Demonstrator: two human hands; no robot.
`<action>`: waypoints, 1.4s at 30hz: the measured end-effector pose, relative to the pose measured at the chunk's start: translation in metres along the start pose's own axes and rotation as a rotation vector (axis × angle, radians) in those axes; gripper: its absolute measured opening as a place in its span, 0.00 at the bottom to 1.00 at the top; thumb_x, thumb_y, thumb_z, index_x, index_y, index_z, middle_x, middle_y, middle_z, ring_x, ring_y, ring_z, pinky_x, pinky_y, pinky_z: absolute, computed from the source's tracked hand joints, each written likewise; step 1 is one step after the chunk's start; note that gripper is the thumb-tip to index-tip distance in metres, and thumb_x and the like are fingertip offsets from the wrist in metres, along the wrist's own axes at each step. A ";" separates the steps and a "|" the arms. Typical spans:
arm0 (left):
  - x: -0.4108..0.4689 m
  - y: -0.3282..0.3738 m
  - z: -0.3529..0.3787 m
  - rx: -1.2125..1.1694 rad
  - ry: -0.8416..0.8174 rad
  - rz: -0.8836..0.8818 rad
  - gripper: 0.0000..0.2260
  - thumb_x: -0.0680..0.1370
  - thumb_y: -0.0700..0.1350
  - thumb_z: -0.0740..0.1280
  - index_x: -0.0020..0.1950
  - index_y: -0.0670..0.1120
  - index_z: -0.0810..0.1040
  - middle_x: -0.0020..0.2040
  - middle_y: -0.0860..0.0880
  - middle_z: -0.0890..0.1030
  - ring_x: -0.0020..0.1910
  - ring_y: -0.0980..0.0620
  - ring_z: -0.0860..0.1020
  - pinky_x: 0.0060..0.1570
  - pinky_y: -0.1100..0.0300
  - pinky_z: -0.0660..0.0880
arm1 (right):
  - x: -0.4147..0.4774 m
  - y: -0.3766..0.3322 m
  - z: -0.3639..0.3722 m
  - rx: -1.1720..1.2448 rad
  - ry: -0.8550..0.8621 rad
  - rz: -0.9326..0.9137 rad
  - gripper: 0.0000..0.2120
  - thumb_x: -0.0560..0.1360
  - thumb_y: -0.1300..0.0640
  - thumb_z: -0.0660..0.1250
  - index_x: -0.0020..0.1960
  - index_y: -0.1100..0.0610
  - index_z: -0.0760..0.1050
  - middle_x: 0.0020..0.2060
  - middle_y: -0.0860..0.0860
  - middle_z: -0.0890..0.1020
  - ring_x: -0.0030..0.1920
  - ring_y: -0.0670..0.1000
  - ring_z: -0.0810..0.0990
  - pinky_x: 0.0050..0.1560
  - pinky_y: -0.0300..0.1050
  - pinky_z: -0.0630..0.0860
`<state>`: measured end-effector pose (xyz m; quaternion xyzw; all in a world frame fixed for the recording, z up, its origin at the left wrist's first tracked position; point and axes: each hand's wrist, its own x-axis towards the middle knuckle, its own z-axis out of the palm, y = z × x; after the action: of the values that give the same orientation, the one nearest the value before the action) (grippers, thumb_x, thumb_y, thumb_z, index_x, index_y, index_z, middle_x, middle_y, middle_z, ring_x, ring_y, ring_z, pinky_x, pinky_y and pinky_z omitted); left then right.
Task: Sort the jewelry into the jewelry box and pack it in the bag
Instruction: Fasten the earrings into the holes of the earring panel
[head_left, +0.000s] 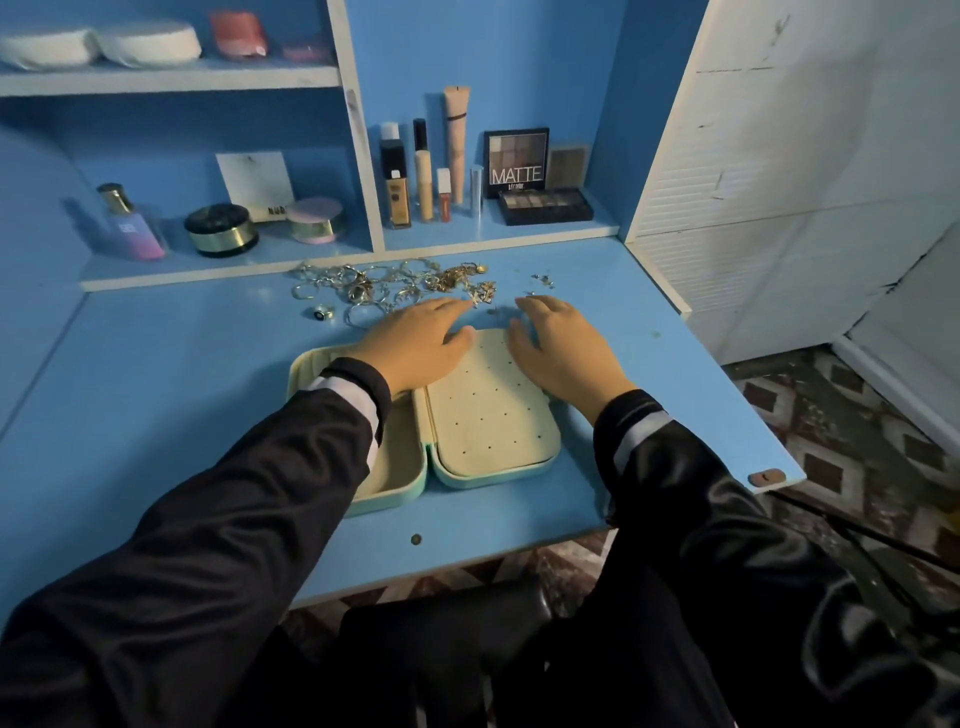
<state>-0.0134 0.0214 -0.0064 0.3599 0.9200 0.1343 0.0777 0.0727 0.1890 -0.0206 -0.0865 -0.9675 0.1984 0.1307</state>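
A mint-green jewelry box (483, 415) lies open on the blue desk, its cream right panel dotted with small holes. Its left half is partly hidden under my left sleeve. A heap of silver and gold jewelry (395, 286) lies just behind the box, with a dark-stoned ring (323, 312) apart at its left and a few small pieces (543, 280) at its right. My left hand (415, 343) rests palm down over the box's far left edge, fingers spread toward the heap. My right hand (563, 348) hovers over the box's far right corner, fingers apart. Neither holds anything.
Behind the desk (156, 415), shelves hold a perfume bottle (132, 223), round compacts (221, 228), makeup tubes (423, 176) and eyeshadow palettes (543, 202). A white wall panel (779, 156) stands at the right. A black bag (447, 639) sits below the desk's front edge, by my legs.
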 end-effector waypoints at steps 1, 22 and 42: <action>0.004 -0.001 -0.001 -0.015 0.001 -0.003 0.22 0.84 0.53 0.53 0.79 0.51 0.59 0.79 0.51 0.61 0.76 0.47 0.62 0.72 0.52 0.61 | 0.002 0.004 -0.001 -0.003 0.010 0.007 0.20 0.82 0.53 0.56 0.70 0.61 0.70 0.67 0.56 0.74 0.67 0.58 0.71 0.62 0.51 0.71; 0.080 -0.025 0.004 -0.281 0.250 0.066 0.10 0.77 0.43 0.70 0.58 0.47 0.82 0.49 0.49 0.80 0.38 0.62 0.73 0.45 0.72 0.67 | 0.064 0.076 0.016 0.095 0.197 0.082 0.12 0.77 0.60 0.64 0.58 0.63 0.79 0.53 0.59 0.80 0.54 0.59 0.77 0.53 0.47 0.74; 0.076 -0.029 0.007 -0.364 0.179 0.066 0.05 0.77 0.43 0.70 0.51 0.52 0.82 0.43 0.51 0.81 0.37 0.54 0.73 0.45 0.59 0.74 | 0.082 0.093 0.011 0.199 0.244 0.028 0.07 0.75 0.64 0.67 0.51 0.61 0.82 0.46 0.56 0.83 0.43 0.50 0.77 0.45 0.23 0.66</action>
<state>-0.0857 0.0540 -0.0256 0.3566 0.8715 0.3322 0.0552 0.0021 0.2874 -0.0506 -0.1103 -0.9187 0.2830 0.2524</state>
